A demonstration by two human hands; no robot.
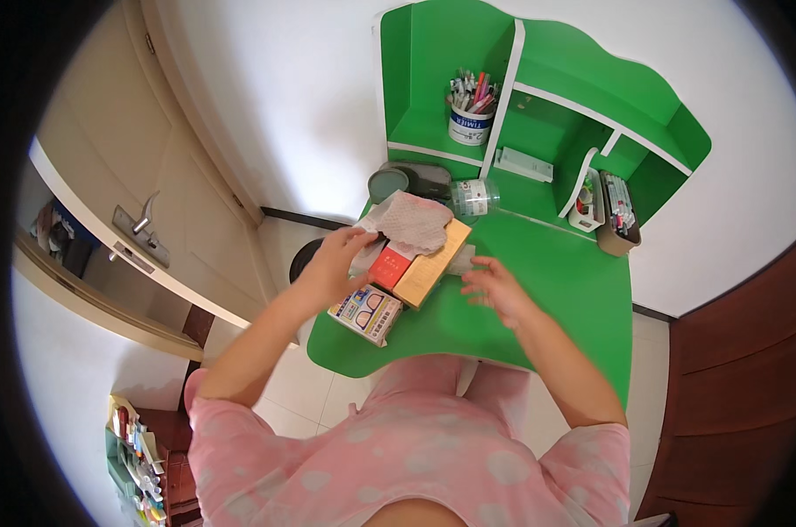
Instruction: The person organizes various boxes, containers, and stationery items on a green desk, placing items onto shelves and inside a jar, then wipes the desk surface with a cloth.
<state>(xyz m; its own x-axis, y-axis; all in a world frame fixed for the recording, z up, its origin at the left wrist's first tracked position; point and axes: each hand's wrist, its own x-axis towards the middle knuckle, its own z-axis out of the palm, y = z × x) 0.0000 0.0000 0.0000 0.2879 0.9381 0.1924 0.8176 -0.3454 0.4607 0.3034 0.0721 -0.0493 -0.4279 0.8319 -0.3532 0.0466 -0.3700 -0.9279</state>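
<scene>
My left hand (329, 266) is at the left side of a pile on the green desk, fingers apart. Its fingertips reach the edge of a crumpled whitish textured sheet (408, 221) and its thumb is by a red box (389, 266). Beside the red box lies a longer yellow-orange box (431, 265), with the sheet partly over both. Nearer to me sits a white box with a picture of glasses (366, 314). My right hand (496, 288) hovers over the desk right of the yellow-orange box, fingers loosely spread with nothing visible in them. A small pale translucent piece (462, 260) lies between that box and the hand.
The green desk (556, 299) carries a hutch holding a pen tub (471, 121), a white box (524, 164) and a bin of stationery (618, 213). Behind the pile are a clear jar (475, 198) and a dark green round container (389, 184). A door (108, 149) stands at the left.
</scene>
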